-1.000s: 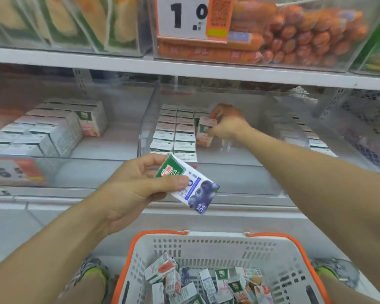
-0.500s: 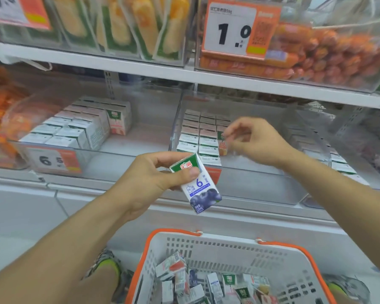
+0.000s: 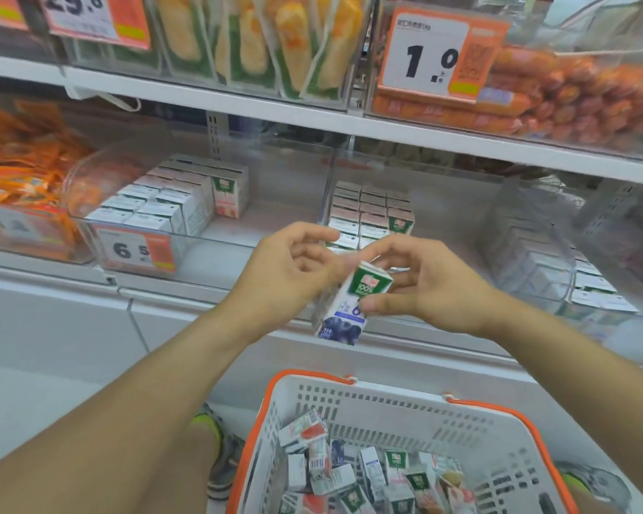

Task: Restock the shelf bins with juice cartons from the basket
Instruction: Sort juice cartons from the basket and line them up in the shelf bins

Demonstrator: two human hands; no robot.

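A white shopping basket (image 3: 405, 409) with an orange rim is seen nearest the camera, cut off by the lower edge, so that its bottom is not shown. A loose jumble of small juice cartons (image 3: 353, 473) is held in it; their labels are too small to be read. Above the basket, a blueberry juice carton (image 3: 346, 309) is held tilted between both hands, its green top uppermost. It is pinched by the right hand (image 3: 435, 287), thumb on the front face and fingers behind. The left hand (image 3: 283, 268) is curled at the carton's left side; whether the carton is actually gripped by it cannot be told, since the contact is hidden and blurred. Beyond the carton, rows of cartons are stood in a clear middle bin (image 3: 416, 217), partly hidden by the hands. Left of that bin, a second clear bin (image 3: 275, 202) with more cartons and a price tag (image 3: 134, 250) is seen.
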